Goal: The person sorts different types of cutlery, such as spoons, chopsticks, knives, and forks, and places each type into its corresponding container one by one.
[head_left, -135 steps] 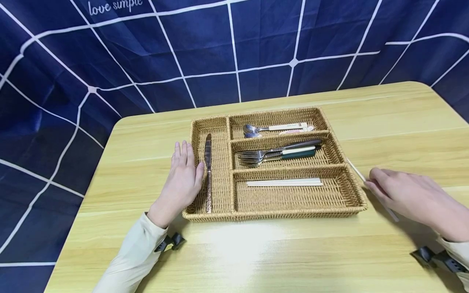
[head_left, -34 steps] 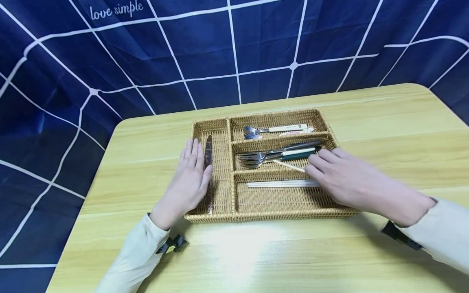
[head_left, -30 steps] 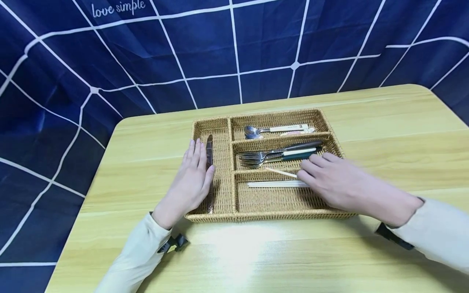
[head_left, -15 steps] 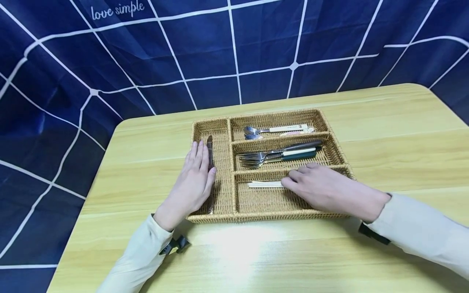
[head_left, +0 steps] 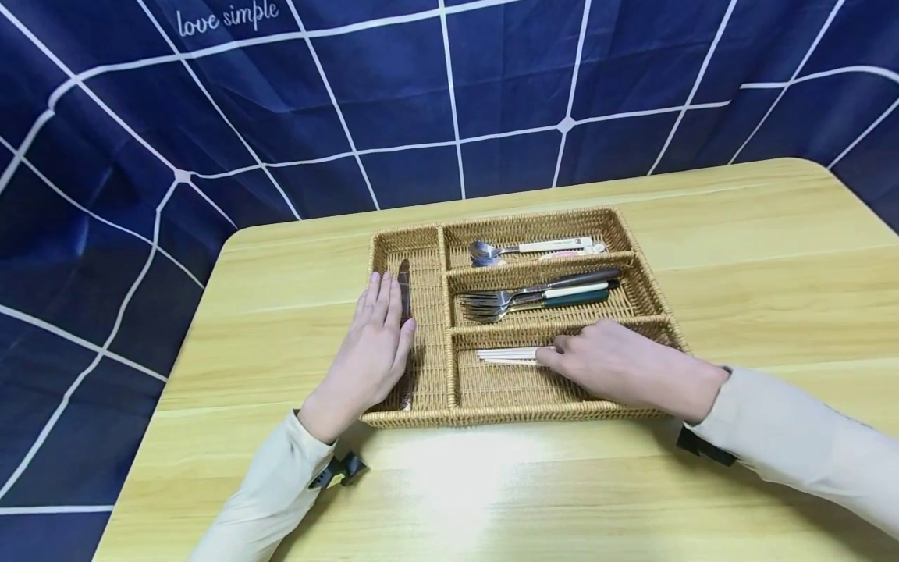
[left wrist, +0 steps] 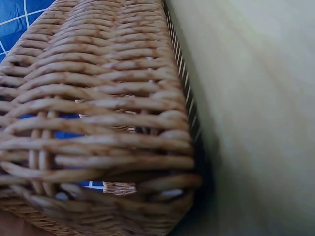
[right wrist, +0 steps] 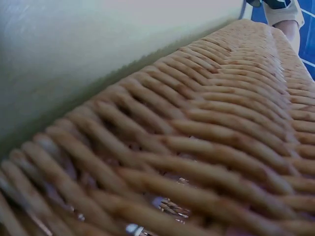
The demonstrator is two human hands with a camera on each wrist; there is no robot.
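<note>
A wicker cutlery tray with several compartments lies on the table. My left hand lies with straight fingers along its left rim, partly covering a table knife in the left compartment. My right hand reaches into the front compartment, thumb and fingers pinching a white chopstick among several white chopsticks; their right ends are hidden under the hand. Tray wicker fills much of the left wrist view, and the right wrist view shows the tray's woven wall, with neither hand's grip visible.
Forks with dark, white and green handles fill the middle compartment. Spoons lie in the back one. A wooden table surrounds the tray, with a blue gridded cloth behind and at the left.
My right hand picked up a chopstick from the table right of the tray, carried it left over the tray and lowered it into the front compartment. My left hand stayed at the left rim.
</note>
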